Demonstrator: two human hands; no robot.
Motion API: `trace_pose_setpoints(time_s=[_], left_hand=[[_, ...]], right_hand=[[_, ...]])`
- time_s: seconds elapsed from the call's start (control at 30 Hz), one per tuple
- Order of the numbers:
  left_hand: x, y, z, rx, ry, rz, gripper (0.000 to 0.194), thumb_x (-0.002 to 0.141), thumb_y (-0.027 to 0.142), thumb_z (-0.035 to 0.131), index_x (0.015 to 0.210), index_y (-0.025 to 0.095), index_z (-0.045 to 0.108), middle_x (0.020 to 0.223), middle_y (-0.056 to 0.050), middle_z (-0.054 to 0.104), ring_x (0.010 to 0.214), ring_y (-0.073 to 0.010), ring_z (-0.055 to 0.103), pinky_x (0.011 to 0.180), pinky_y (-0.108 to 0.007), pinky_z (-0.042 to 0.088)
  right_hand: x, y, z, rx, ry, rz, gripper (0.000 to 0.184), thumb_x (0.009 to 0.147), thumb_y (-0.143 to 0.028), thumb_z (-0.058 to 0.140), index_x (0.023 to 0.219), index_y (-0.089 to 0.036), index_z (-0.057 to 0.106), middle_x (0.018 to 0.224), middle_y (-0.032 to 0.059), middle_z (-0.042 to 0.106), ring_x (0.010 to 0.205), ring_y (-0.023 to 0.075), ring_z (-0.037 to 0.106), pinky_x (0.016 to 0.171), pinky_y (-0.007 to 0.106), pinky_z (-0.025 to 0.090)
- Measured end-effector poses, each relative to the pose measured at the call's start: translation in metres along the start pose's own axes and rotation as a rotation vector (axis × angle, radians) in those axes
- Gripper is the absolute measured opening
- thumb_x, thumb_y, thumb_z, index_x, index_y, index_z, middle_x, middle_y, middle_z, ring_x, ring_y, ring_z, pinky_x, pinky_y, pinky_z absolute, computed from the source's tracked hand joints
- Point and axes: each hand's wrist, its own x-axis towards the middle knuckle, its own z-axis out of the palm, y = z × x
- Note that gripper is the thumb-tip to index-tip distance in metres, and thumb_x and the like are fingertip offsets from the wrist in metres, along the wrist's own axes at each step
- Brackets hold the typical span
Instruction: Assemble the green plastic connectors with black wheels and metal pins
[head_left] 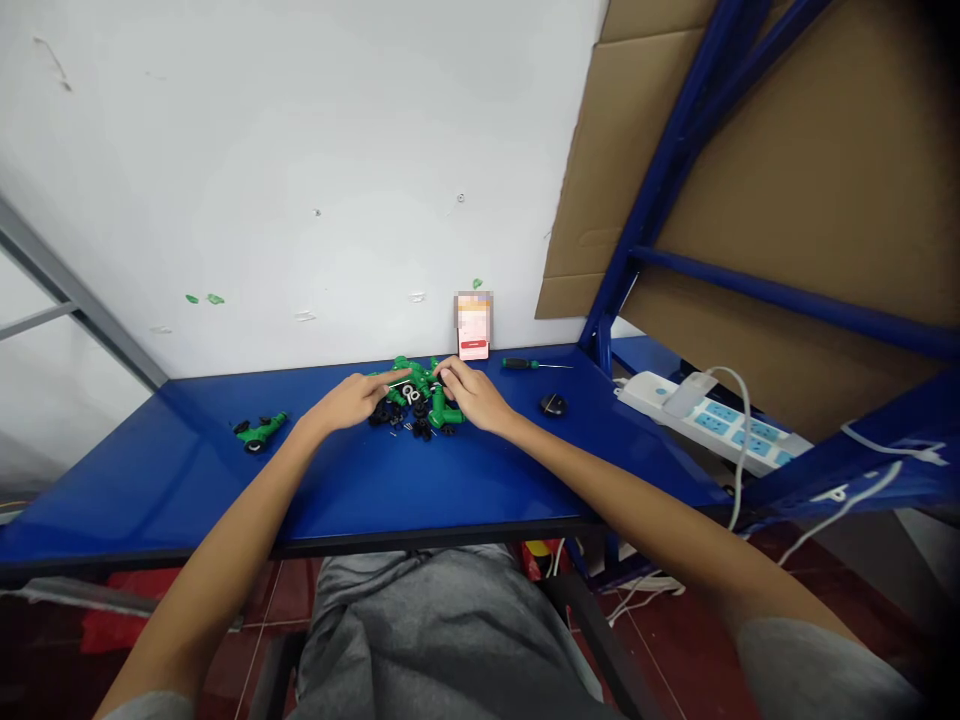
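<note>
A heap of green and black toy parts [444, 412] lies toward the back of the blue table, with black wheels, white rings and small metal pins among them. My left hand [352, 402] reaches in from the heap's left side, its index finger stretched out over the green pieces. A thin light-coloured strip shows just below that finger; whether the hand touches it I cannot tell. From the right comes my right hand [478, 395], with thumb and fingers curled together at the heap's edge. What sits between those fingertips is too small to make out.
A green toy vehicle [259, 432] with black wheels stands at left. Behind my right hand are a propped phone [473, 328] and a screwdriver [525, 364]. A black round object [553, 404] lies at right. Beyond the table edge is a white power strip [712, 420] with cables.
</note>
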Motion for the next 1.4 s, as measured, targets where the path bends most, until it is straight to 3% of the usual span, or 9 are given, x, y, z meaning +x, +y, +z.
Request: trace_pose_setpoints(time_s=[0.27, 0.47, 0.63, 0.7, 0.8, 0.9, 1.0, 1.2, 1.4], left_hand=[[0.007, 0.004, 0.017, -0.295, 0.309, -0.007, 0.025, 0.104, 0.037, 0.048, 0.107, 0.018, 0.064, 0.070, 0.003, 0.049, 0.064, -0.0155, 0.046, 0.066, -0.027, 0.035], [0.004, 0.028, 0.029, -0.225, 0.258, 0.237, 0.053, 0.094, 0.051, 0.074, 0.138, 0.023, 0.062, 0.093, 0.000, 0.062, 0.061, -0.0109, 0.042, 0.062, -0.025, 0.036], [0.005, 0.031, 0.034, -0.140, 0.383, 0.269, 0.036, 0.104, 0.052, 0.059, 0.118, 0.020, 0.069, 0.086, -0.002, 0.064, 0.068, -0.0143, 0.051, 0.067, -0.027, 0.040], [0.005, 0.025, 0.028, -0.072, 0.323, 0.223, 0.035, 0.104, 0.051, 0.058, 0.114, 0.019, 0.069, 0.084, -0.002, 0.065, 0.067, -0.0148, 0.052, 0.067, -0.027, 0.039], [0.005, 0.013, 0.017, 0.069, 0.123, 0.164, 0.035, 0.102, 0.051, 0.058, 0.099, 0.018, 0.072, 0.070, -0.001, 0.059, 0.061, -0.0159, 0.051, 0.062, -0.028, 0.033], [0.004, 0.008, 0.013, 0.066, 0.036, 0.106, 0.039, 0.098, 0.053, 0.062, 0.111, 0.019, 0.073, 0.063, 0.002, 0.055, 0.057, -0.0166, 0.050, 0.059, -0.028, 0.030], [0.003, 0.012, 0.014, -0.033, 0.095, 0.055, 0.040, 0.099, 0.052, 0.059, 0.117, 0.019, 0.069, 0.066, 0.002, 0.056, 0.058, -0.0166, 0.051, 0.060, -0.027, 0.032], [0.006, 0.020, 0.022, -0.365, 0.201, 0.069, 0.029, 0.102, 0.028, 0.037, 0.100, 0.017, 0.063, 0.088, -0.003, 0.064, 0.067, -0.0143, 0.053, 0.065, -0.027, 0.044], [0.006, 0.016, 0.023, -0.362, 0.332, 0.079, 0.037, 0.108, 0.040, 0.042, 0.126, 0.017, 0.065, 0.086, -0.002, 0.065, 0.068, -0.0144, 0.057, 0.068, -0.026, 0.047]], right_hand=[[0.001, 0.005, 0.005, -0.020, -0.032, -0.092, 0.031, 0.098, -0.046, 0.063, 0.118, -0.024, 0.053, 0.106, 0.0070, 0.075, 0.087, 0.0219, 0.066, 0.080, 0.035, 0.048], [-0.004, -0.010, 0.008, 0.098, -0.120, -0.064, 0.033, 0.108, -0.053, 0.044, 0.117, -0.024, 0.055, 0.103, 0.0053, 0.078, 0.089, 0.0220, 0.070, 0.084, 0.035, 0.047], [-0.007, -0.019, 0.001, -0.038, -0.187, -0.093, 0.041, 0.112, -0.053, 0.034, 0.117, -0.023, 0.062, 0.107, 0.0074, 0.073, 0.096, 0.0234, 0.068, 0.086, 0.036, 0.047], [-0.004, -0.016, -0.012, -0.155, -0.222, -0.162, 0.036, 0.109, -0.051, 0.047, 0.124, -0.024, 0.065, 0.120, 0.0112, 0.072, 0.114, 0.0279, 0.064, 0.094, 0.040, 0.046], [0.001, -0.009, -0.033, -0.262, -0.343, -0.235, 0.028, 0.098, -0.045, 0.067, 0.114, -0.023, 0.072, 0.111, 0.0108, 0.073, 0.105, 0.0288, 0.064, 0.089, 0.040, 0.047], [0.003, -0.004, -0.043, -0.279, -0.414, -0.232, 0.020, 0.092, -0.041, 0.073, 0.103, -0.024, 0.075, 0.097, 0.0075, 0.073, 0.092, 0.0256, 0.063, 0.079, 0.035, 0.045], [0.003, 0.001, -0.041, -0.293, -0.494, -0.217, 0.024, 0.087, -0.043, 0.080, 0.096, -0.022, 0.071, 0.091, 0.0055, 0.071, 0.085, 0.0229, 0.061, 0.073, 0.032, 0.042], [0.008, 0.015, -0.033, -0.246, -0.495, -0.124, 0.035, 0.081, -0.037, 0.085, 0.106, -0.021, 0.067, 0.093, 0.0049, 0.070, 0.084, 0.0221, 0.063, 0.073, 0.031, 0.045], [0.013, 0.018, -0.036, -0.071, -0.336, -0.127, 0.021, 0.095, -0.038, 0.068, 0.109, -0.022, 0.070, 0.103, 0.0070, 0.075, 0.091, 0.0231, 0.067, 0.083, 0.036, 0.049]])
